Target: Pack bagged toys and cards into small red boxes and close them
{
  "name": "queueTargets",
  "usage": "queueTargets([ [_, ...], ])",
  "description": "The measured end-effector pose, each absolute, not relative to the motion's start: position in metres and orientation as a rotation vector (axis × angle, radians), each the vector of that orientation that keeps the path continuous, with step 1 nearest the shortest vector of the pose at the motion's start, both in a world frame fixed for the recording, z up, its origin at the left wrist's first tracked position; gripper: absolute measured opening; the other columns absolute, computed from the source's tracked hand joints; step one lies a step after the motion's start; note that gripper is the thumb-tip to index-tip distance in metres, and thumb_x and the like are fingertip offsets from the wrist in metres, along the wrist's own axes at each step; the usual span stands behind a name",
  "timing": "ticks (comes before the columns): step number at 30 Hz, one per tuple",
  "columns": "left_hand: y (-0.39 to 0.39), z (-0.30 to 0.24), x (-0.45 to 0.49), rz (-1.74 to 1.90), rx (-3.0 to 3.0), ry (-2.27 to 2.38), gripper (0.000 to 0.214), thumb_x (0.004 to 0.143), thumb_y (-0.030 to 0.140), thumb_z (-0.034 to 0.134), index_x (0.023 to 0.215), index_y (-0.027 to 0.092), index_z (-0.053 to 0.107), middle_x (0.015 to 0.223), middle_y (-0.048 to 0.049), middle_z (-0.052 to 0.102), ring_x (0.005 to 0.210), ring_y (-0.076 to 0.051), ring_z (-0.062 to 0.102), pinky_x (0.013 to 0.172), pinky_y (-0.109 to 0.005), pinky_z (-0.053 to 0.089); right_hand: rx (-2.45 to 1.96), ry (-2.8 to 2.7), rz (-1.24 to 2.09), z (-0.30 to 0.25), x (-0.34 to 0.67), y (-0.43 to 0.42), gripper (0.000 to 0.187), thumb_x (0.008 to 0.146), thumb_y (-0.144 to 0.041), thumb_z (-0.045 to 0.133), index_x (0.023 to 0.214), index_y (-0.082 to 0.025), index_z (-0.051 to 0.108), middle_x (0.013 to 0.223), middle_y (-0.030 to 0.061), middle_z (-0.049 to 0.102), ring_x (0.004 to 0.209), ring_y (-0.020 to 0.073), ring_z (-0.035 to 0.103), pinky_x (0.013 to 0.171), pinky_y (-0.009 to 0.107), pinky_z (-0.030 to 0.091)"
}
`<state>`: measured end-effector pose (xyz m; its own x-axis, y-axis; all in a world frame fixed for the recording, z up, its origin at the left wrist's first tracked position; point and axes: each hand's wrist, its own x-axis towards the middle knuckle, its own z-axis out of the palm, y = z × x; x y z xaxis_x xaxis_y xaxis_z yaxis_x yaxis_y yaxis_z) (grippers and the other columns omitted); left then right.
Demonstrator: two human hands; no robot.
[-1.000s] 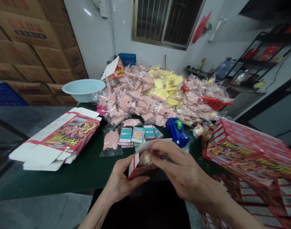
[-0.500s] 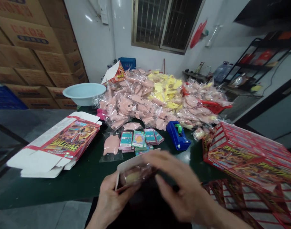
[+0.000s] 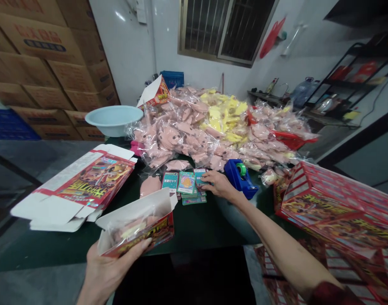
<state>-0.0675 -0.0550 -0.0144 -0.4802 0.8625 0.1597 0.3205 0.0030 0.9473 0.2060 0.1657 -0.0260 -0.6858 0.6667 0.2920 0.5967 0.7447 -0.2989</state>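
My left hand (image 3: 117,262) is closed around an open red printed box (image 3: 162,231), low in front of me. Its white flap stands up, and pink and yellow toys in clear plastic bags (image 3: 135,228) lie inside. Over the table, my right hand (image 3: 221,184) reaches to the rightmost pile of cards, its thumb and fingers closed on a teal card (image 3: 199,176). Left of it lie a card with an orange picture (image 3: 187,182) and another teal card pile (image 3: 170,182). A bagged flat pink toy (image 3: 150,185) is partly behind the box flap.
A heap of bagged pink and yellow toys (image 3: 187,131) covers the table's back. Beside my right forearm stands a blue tape dispenser (image 3: 241,180). Flattened boxes (image 3: 95,182) lie left, near a light-blue basin (image 3: 113,118). Printed boxes (image 3: 327,203) are stacked right.
My right hand has left the box and moved forward to the right card pile. My left hand has shifted left with the box, which is now turned to show its printed side and open flap.
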Motion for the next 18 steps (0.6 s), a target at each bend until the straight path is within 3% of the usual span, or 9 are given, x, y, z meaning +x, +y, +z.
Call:
queueTargets([
  [5,-0.055,-0.014,-0.079,1.354,1.359,1.729,0.036,0.053,0.030,0.081,0.085,0.015,0.072,0.086,-0.0046,0.076,0.078,-0.023,0.071,0.071,-0.025,0.059,-0.944,-2.603,0.171,-0.022,0.204,0.153,0.023,0.086,-0.016,0.045,0.083,-0.020,0.068,0.098,0.0081,0.066,0.093,0.0199,0.057,0.083,0.033,0.045],
  [8,-0.057,-0.016,-0.076,1.390,1.315,1.760,0.037,0.051,0.028,0.082,0.084,0.015,0.072,0.083,-0.0043,0.076,0.075,-0.023,0.071,0.070,-0.024,0.059,-1.009,-2.554,0.069,-0.030,0.194,0.143,0.028,0.088,-0.013,0.039,0.077,-0.017,0.065,0.085,0.0110,0.064,0.085,0.0214,0.055,0.079,0.035,0.044],
  [14,-0.059,-0.019,-0.068,1.547,1.214,1.790,0.037,0.054,0.030,0.081,0.086,0.014,0.069,0.083,-0.0035,0.076,0.072,-0.020,0.071,0.071,-0.024,0.059,-1.039,-2.489,-0.076,-0.034,0.189,0.134,0.031,0.091,-0.031,0.045,0.067,-0.018,0.059,0.075,0.0096,0.059,0.079,0.0218,0.051,0.071,0.034,0.043],
  [18,-0.057,-0.020,-0.073,1.501,1.299,1.801,0.038,0.053,0.031,0.081,0.085,0.014,0.070,0.082,-0.0040,0.076,0.071,-0.022,0.071,0.068,-0.026,0.060,-0.924,-2.549,-0.091,-0.031,0.201,0.128,0.019,0.089,-0.021,0.047,0.077,-0.018,0.061,0.085,0.0071,0.060,0.083,0.0190,0.052,0.073,0.030,0.044],
])
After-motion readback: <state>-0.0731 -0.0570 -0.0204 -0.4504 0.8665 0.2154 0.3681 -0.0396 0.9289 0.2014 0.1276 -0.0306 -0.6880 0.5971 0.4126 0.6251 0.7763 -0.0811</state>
